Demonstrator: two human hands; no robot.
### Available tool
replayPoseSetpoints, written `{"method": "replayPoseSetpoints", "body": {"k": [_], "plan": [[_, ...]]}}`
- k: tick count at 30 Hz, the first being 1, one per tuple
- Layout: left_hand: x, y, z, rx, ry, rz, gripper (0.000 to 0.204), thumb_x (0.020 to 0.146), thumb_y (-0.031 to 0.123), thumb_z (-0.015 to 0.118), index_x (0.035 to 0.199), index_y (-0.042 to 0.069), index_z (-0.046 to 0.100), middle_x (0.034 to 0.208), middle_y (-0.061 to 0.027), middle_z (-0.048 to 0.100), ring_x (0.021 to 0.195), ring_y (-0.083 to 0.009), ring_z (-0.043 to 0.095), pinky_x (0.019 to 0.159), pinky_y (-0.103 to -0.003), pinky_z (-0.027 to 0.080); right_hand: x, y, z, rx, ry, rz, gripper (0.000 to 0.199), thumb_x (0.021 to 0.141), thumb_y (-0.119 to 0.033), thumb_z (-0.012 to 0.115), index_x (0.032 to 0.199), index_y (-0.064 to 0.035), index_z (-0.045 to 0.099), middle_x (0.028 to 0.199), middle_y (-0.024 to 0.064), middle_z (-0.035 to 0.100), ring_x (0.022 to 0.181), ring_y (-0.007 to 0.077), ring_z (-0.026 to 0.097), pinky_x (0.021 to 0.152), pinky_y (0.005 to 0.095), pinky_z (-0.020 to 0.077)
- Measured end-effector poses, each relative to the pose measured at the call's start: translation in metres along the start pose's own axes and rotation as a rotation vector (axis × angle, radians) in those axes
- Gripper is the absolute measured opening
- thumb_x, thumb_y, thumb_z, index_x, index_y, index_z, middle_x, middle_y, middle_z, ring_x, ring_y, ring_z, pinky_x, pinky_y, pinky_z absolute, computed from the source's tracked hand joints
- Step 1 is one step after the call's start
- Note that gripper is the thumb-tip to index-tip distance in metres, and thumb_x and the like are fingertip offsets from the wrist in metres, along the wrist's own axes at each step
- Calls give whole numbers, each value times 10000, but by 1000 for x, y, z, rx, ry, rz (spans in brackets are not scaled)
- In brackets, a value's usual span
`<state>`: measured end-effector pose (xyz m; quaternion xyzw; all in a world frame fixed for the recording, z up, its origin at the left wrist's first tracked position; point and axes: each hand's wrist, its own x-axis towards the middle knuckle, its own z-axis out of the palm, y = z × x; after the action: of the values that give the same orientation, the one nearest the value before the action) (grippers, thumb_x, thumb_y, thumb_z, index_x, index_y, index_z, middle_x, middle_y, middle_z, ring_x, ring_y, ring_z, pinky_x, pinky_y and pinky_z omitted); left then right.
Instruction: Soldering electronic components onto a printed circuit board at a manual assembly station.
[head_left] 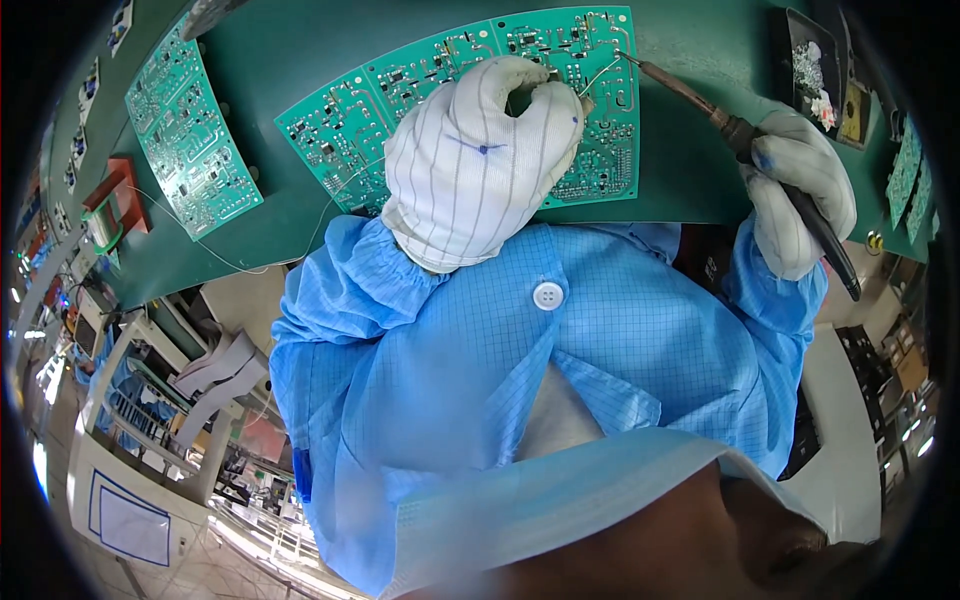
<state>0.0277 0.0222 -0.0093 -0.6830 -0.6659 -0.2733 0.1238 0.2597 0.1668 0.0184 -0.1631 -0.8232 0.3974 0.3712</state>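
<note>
While a white-gloved left hand pinches a thin wire over the right part of a long green circuit board, the gloved right hand grips a soldering iron, its tip at the wire's end near the board's far right corner. The board lies on a green worktop, right of a second panel and a red stand.

Free green mat between left board and central board, thin wire across near end.
</note>
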Motion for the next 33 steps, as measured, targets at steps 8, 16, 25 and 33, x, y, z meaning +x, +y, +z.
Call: {"method": "replayPoseSetpoints", "body": {"k": [8,16,25,33], "plan": [[0,-3,6,3,21,14,283,694,204,822,935,194,673,976,20,609,824,-159,605,651,-279,527,1,4,-2,-3,-31,-41,258,609,-28,673,857,43,658,832,169,683,686,320,635,610,385,507],[-4,-6,14,55,92,48,232,713,199,779,909,216,656,960,25,580,733,-155,582,577,-272,500,8,4,-4,-14,-104,-98,260,609,-40,690,851,49,662,849,172,688,700,326,642,615,389,511],[-2,-6,15,90,128,71,189,732,205,747,893,198,648,960,10,580,706,-159,585,558,-272,500,16,1,-11,-79,-188,-149,259,609,-54,698,846,45,671,856,188,692,702,329,647,619,385,515],[-4,1,-1,-6,4,84,262,710,203,821,925,171,673,958,11,620,793,-169,610,626,-282,516,-5,-13,-11,26,-8,-10,290,606,39,667,894,49,645,800,184,672,675,306,640,587,375,510]]}}
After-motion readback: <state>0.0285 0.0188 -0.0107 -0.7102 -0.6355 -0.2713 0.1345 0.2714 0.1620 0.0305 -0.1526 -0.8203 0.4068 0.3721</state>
